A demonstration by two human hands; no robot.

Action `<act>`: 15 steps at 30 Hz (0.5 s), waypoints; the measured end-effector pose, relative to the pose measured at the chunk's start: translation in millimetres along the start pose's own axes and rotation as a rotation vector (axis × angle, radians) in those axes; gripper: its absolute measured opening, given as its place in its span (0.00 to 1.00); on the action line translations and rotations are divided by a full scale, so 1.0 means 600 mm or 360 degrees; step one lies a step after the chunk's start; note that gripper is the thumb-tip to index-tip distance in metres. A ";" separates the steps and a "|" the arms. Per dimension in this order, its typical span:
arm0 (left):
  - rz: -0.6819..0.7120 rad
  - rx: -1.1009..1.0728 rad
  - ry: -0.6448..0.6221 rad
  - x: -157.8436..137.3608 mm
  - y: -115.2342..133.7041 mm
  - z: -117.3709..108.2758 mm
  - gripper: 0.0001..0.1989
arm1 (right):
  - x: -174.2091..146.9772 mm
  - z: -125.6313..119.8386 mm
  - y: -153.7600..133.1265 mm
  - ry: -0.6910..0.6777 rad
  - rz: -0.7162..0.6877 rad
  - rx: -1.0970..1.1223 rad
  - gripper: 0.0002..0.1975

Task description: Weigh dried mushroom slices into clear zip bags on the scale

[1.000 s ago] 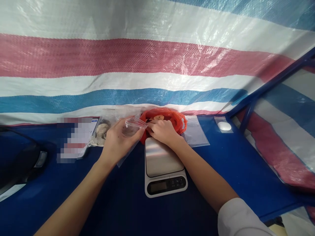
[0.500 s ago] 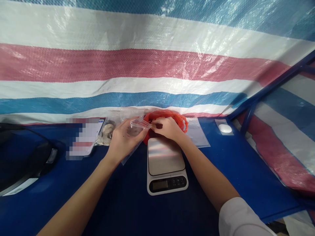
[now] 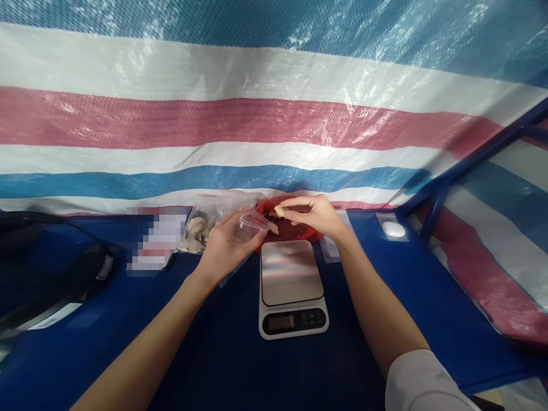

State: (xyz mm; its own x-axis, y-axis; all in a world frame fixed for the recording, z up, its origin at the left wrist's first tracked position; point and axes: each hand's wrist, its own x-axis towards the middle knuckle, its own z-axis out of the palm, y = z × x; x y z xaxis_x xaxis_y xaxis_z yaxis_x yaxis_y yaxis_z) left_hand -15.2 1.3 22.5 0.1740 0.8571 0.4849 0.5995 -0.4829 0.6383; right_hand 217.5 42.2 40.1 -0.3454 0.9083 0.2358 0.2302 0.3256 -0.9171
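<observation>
My left hand point(image 3: 225, 242) is closed on a clear zip-lock bag point(image 3: 253, 220), fingers and thumb holding its mouth apart. Between thumb and fingertips of my right hand point(image 3: 319, 214) is a small pale yellow piece point(image 3: 279, 212), just right of the bag's mouth. Below it lies a red plastic bag point(image 3: 315, 236), spread wide, with dark reddish-brown loose contents point(image 3: 291, 230) inside. A kitchen scale point(image 3: 293, 273) with a steel plate stands in front of the red bag, nothing on its plate. Its display is dark.
Left of my left hand are a clear bag of pale lumpy pieces point(image 3: 197, 231) and a partly blurred phone point(image 3: 171, 228). Flat clear bags point(image 3: 331, 251) lie on the right, a white mouse-shaped object point(image 3: 393, 229) farther right. Something black point(image 3: 64, 279) is at far left.
My right hand has moved away from the zip-lock bag's mouth to the right, and the pale piece now shows in its fingers. More of the red bag's contents is visible.
</observation>
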 end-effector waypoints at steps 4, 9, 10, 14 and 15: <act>0.0087 -0.0019 -0.0057 -0.004 0.007 0.008 0.22 | -0.014 -0.007 -0.039 -0.0163 -0.0061 0.0109 0.16; 0.0130 -0.0069 -0.0101 -0.012 0.016 0.021 0.24 | -0.021 0.010 -0.059 -0.0375 -0.0129 -0.0051 0.15; 0.0133 -0.0091 -0.0117 -0.013 0.018 0.022 0.24 | -0.021 0.014 -0.061 -0.0405 -0.0137 -0.0089 0.14; 0.0122 -0.0127 -0.0166 -0.015 0.023 0.023 0.24 | -0.024 0.021 -0.072 -0.0404 -0.0176 -0.0320 0.12; 0.0118 -0.0125 -0.0166 -0.016 0.023 0.023 0.25 | -0.024 0.021 -0.074 -0.0378 -0.0176 -0.0409 0.11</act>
State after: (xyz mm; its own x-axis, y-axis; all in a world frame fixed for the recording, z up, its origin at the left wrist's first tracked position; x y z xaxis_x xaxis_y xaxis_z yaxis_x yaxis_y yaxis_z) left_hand 2.5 -11.1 18.6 0.2982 0.8305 0.4705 0.5195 -0.5547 0.6499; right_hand 200.5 11.1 73.4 -0.5757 0.7875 0.2200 0.3903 0.5011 -0.7724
